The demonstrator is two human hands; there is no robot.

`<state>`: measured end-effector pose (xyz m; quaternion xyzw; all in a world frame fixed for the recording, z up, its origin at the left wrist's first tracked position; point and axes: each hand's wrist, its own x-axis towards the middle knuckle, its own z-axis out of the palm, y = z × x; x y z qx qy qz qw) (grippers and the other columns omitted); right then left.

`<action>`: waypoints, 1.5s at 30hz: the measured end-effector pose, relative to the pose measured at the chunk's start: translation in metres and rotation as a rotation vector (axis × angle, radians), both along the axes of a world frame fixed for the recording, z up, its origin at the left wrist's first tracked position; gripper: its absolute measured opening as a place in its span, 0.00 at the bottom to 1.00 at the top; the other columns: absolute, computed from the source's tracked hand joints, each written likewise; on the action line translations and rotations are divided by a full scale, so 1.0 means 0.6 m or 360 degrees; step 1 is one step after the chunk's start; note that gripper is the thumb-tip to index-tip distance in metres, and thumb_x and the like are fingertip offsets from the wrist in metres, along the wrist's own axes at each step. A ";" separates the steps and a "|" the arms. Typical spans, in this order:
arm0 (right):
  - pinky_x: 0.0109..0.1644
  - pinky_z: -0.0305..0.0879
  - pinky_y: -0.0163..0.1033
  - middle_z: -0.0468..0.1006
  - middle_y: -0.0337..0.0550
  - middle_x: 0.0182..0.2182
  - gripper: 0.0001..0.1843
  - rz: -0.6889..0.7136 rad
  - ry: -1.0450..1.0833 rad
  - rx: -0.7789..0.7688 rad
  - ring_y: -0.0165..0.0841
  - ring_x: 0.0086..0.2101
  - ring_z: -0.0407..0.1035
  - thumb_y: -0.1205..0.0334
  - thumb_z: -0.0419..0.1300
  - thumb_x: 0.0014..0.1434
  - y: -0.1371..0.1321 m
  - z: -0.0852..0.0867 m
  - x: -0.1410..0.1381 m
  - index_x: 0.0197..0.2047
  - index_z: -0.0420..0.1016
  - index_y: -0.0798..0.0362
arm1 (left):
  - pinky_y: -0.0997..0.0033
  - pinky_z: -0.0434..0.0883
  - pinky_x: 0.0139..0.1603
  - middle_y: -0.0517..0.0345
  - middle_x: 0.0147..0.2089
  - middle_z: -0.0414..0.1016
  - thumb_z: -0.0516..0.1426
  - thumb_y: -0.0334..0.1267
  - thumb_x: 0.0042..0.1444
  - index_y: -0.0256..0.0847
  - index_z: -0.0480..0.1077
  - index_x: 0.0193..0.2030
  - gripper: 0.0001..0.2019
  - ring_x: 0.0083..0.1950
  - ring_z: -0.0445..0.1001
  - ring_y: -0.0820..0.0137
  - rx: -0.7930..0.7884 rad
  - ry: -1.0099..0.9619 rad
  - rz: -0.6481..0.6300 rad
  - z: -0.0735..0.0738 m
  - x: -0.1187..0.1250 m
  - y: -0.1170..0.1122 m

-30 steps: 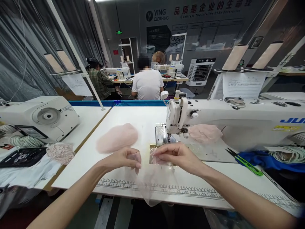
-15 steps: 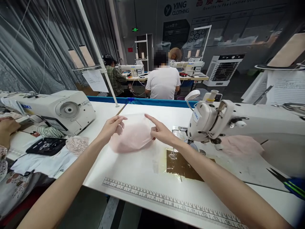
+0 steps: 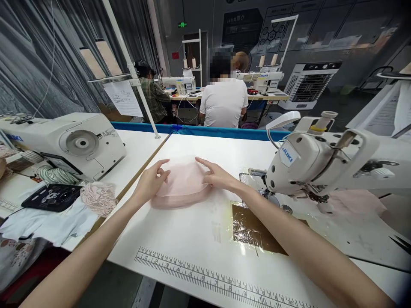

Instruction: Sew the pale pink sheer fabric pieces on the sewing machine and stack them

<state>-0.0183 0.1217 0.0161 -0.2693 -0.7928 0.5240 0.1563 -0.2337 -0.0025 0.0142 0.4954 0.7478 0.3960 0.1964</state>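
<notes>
A thin, sheer pale pink fabric piece (image 3: 184, 182) spreads between my two hands over the white table, with a curved lower edge and a seam or fold line just above it. My left hand (image 3: 153, 179) grips its left side, thumb bent in and index finger stretched along the top. On the other side, my right hand (image 3: 218, 174) holds the right edge with curled fingers, its index finger pointing out at the upper corner. The cloth under the fingers is partly hidden. To the right of my right hand stands a white sewing machine (image 3: 289, 160).
A brown taped patch (image 3: 247, 224) and a printed ruler (image 3: 199, 276) mark the table (image 3: 180, 244). More pink fabric (image 3: 356, 201) lies under the machine arm. At left are another sewing machine (image 3: 86, 143), a black device (image 3: 51, 197) and lace (image 3: 98, 197). Two people sit ahead.
The view has shifted, so the right machine appears larger and farther right. The pink fabric's lower part has flattened and its curved edge shows more clearly. Both hands still hold it.
</notes>
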 end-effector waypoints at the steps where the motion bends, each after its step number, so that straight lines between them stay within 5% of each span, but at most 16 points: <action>1: 0.38 0.64 0.38 0.74 0.45 0.46 0.46 0.0004 0.0004 0.0006 0.30 0.32 0.64 0.72 0.54 0.46 0.001 0.005 -0.001 0.69 0.52 0.48 | 0.77 0.58 0.19 0.66 0.24 0.71 0.57 0.49 0.54 0.47 0.66 0.59 0.25 0.18 0.61 0.75 0.0037 0.0049 0.0024 0.005 0.004 -0.005; 4: 0.41 0.64 0.39 0.74 0.43 0.46 0.47 0.0024 0.0048 0.0063 0.30 0.33 0.65 0.73 0.52 0.46 0.005 0.022 -0.003 0.70 0.51 0.46 | 0.76 0.61 0.22 0.66 0.28 0.73 0.54 0.48 0.58 0.51 0.58 0.66 0.28 0.20 0.64 0.75 0.0175 0.0207 0.0098 0.017 0.014 -0.019; 8: 0.47 0.66 0.41 0.68 0.45 0.58 0.46 0.0052 0.0063 0.0247 0.34 0.41 0.68 0.73 0.51 0.45 0.017 0.023 -0.011 0.69 0.53 0.48 | 0.75 0.63 0.25 0.66 0.33 0.75 0.50 0.46 0.62 0.56 0.51 0.69 0.28 0.22 0.67 0.75 0.0140 0.0490 0.0089 0.013 0.023 -0.031; 13: 0.58 0.63 0.44 0.56 0.41 0.67 0.45 0.0087 0.0028 0.0331 0.42 0.59 0.59 0.72 0.54 0.44 0.026 -0.002 -0.020 0.67 0.57 0.47 | 0.71 0.64 0.29 0.54 0.49 0.74 0.50 0.47 0.62 0.52 0.67 0.60 0.20 0.38 0.74 0.65 0.0162 0.1179 0.0133 0.005 0.034 -0.027; 16: 0.61 0.60 0.44 0.54 0.38 0.67 0.45 0.0113 0.0004 0.0403 0.41 0.63 0.54 0.71 0.54 0.45 0.028 -0.007 -0.024 0.68 0.56 0.46 | 0.67 0.69 0.43 0.53 0.56 0.70 0.50 0.48 0.62 0.50 0.69 0.57 0.19 0.52 0.72 0.61 0.0307 0.0978 -0.0193 0.010 0.041 -0.010; 19: 0.61 0.61 0.44 0.55 0.37 0.67 0.45 0.0108 -0.0051 0.0508 0.40 0.63 0.55 0.70 0.53 0.46 0.031 -0.009 -0.028 0.68 0.54 0.47 | 0.61 0.66 0.56 0.52 0.65 0.63 0.56 0.50 0.57 0.49 0.56 0.67 0.31 0.62 0.65 0.57 0.0101 0.0684 -0.0534 0.003 0.045 0.002; 23: 0.60 0.62 0.46 0.57 0.43 0.66 0.42 0.0050 -0.0195 0.0707 0.42 0.59 0.61 0.71 0.54 0.46 0.033 -0.025 -0.022 0.67 0.58 0.52 | 0.53 0.61 0.62 0.45 0.70 0.54 0.62 0.54 0.48 0.45 0.39 0.72 0.50 0.68 0.57 0.49 -0.0114 0.0644 -0.0576 -0.026 0.046 -0.004; 28: 0.65 0.49 0.58 0.57 0.52 0.66 0.35 -0.0193 -0.0330 0.1045 0.47 0.63 0.52 0.74 0.51 0.51 0.015 -0.049 0.011 0.64 0.62 0.57 | 0.47 0.60 0.62 0.41 0.70 0.53 0.63 0.57 0.46 0.41 0.34 0.73 0.56 0.67 0.58 0.45 -0.0067 0.0712 -0.0559 -0.049 0.050 -0.017; 35: 0.62 0.55 0.56 0.63 0.48 0.63 0.32 -0.0165 -0.0410 0.1311 0.43 0.60 0.58 0.77 0.49 0.55 -0.044 -0.056 0.102 0.62 0.63 0.53 | 0.43 0.44 0.70 0.46 0.73 0.45 0.62 0.59 0.46 0.45 0.33 0.73 0.56 0.71 0.50 0.46 -0.0049 0.0746 -0.0537 -0.053 0.049 -0.024; 38: 0.62 0.60 0.54 0.65 0.47 0.62 0.27 -0.0111 -0.0354 0.1376 0.41 0.59 0.60 0.71 0.49 0.61 -0.084 -0.053 0.170 0.62 0.64 0.50 | 0.41 0.36 0.70 0.48 0.74 0.44 0.56 0.58 0.53 0.46 0.35 0.72 0.47 0.73 0.44 0.49 0.0046 0.0741 -0.0472 -0.046 0.045 -0.025; 41: 0.60 0.63 0.57 0.68 0.45 0.60 0.23 -0.0146 -0.0342 0.1363 0.43 0.59 0.62 0.66 0.51 0.63 -0.116 -0.048 0.253 0.61 0.66 0.46 | 0.45 0.43 0.70 0.52 0.70 0.57 0.47 0.54 0.62 0.47 0.52 0.68 0.30 0.70 0.54 0.55 0.0415 0.0674 -0.0167 -0.026 0.052 -0.032; 45: 0.54 0.68 0.52 0.77 0.45 0.50 0.19 -0.0422 -0.0466 0.1451 0.42 0.51 0.70 0.68 0.51 0.62 -0.124 -0.036 0.376 0.54 0.73 0.47 | 0.48 0.68 0.55 0.64 0.46 0.77 0.51 0.49 0.60 0.62 0.70 0.51 0.14 0.52 0.73 0.55 0.0818 0.0864 -0.0075 0.002 0.076 -0.048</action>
